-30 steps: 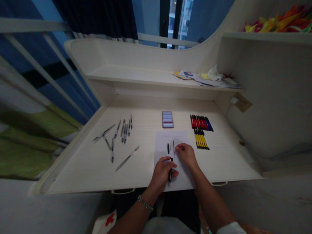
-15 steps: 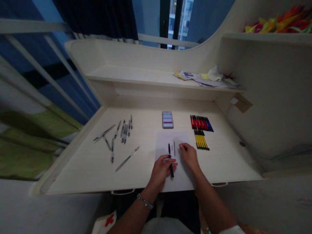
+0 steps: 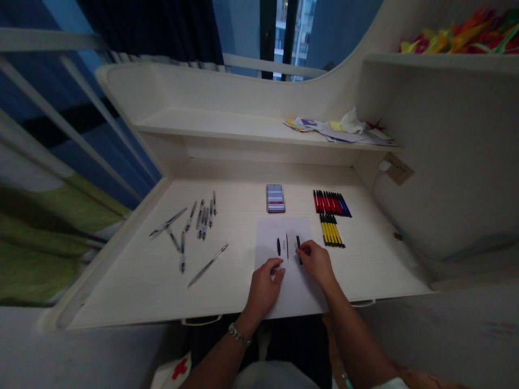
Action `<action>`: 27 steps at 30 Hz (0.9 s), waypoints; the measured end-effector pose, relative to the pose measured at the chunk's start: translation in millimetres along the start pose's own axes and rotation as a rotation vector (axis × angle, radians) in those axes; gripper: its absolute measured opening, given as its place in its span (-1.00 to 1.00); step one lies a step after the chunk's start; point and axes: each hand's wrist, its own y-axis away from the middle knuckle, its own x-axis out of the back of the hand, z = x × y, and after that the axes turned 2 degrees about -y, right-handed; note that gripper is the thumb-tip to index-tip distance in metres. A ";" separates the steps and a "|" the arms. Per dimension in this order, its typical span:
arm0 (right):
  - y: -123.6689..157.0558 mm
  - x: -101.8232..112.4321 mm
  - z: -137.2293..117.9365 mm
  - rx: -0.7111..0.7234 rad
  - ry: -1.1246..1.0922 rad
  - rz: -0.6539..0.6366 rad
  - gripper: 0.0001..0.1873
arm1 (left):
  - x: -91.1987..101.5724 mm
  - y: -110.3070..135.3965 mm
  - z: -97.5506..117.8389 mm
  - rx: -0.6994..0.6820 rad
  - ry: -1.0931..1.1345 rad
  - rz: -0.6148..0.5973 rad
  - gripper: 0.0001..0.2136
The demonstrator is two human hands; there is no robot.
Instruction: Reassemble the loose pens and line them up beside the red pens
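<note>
My right hand [image 3: 318, 263] pinches a black pen barrel [image 3: 298, 241] over the right part of a white sheet of paper [image 3: 294, 294]. Left of that barrel, three small parts lie side by side on the sheet: a thin dark refill [image 3: 287, 246], a tiny greyish piece that looks like a spring [image 3: 284, 245], and a short black pen section [image 3: 278, 247]. My left hand [image 3: 264, 285] rests at the sheet's left edge, fingers curved and apart, with nothing in it. It is just below the short black section.
Several clear pens [image 3: 205, 219] lie scattered at the left, one pen [image 3: 208, 265] nearer the front. Red and blue pens [image 3: 330, 202] stand in a row above yellow pens [image 3: 331, 231] at the right. A blurred-out rectangular item [image 3: 275, 198] lies behind the paper. Papers [image 3: 336, 131] occupy the shelf.
The black barrel has gone from my left hand to my right hand, moving to the right of the refill. My left hand has let go and opened. The view has shifted slightly.
</note>
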 end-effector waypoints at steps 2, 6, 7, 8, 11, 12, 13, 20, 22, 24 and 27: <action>-10.4 -2.0 2.9 -0.013 0.162 -0.005 -0.83 | 3.9 3.8 -7.5 -0.044 -0.133 0.013 -0.80; -15.6 -13.1 3.5 0.009 0.356 -0.029 -0.81 | 4.7 8.1 -18.3 -0.159 -0.243 0.018 -0.78; -14.9 -15.1 3.6 0.018 0.372 -0.023 -0.80 | 4.0 8.4 -19.6 -0.176 -0.252 0.017 -0.77; -13.8 -16.2 4.1 0.028 0.374 -0.015 -0.79 | 3.2 8.3 -20.4 -0.185 -0.257 0.017 -0.77; -10.5 -13.7 8.3 0.048 0.325 0.025 -0.78 | 1.4 6.9 -21.1 -0.187 -0.250 0.022 -0.78; -9.6 -11.5 10.5 0.047 0.304 0.044 -0.77 | 1.1 6.3 -20.9 -0.184 -0.243 0.024 -0.78; -8.9 -9.1 12.9 0.042 0.286 0.060 -0.76 | 1.1 5.7 -20.5 -0.181 -0.238 0.025 -0.78; -17.0 -5.2 12.0 0.040 0.262 0.044 -0.75 | 4.3 5.3 -12.0 -0.145 -0.208 0.033 -0.82; -24.0 -9.0 5.0 0.016 0.302 0.017 -0.73 | 5.7 6.3 -9.2 -0.110 -0.169 0.042 -0.83; -31.5 -13.3 -1.7 -0.017 0.352 -0.013 -0.71 | 6.8 7.3 -7.6 -0.076 -0.147 0.044 -0.84; -40.9 -17.9 -7.3 -0.074 0.425 -0.044 -0.69 | 7.4 8.4 -6.4 -0.049 -0.141 0.045 -0.86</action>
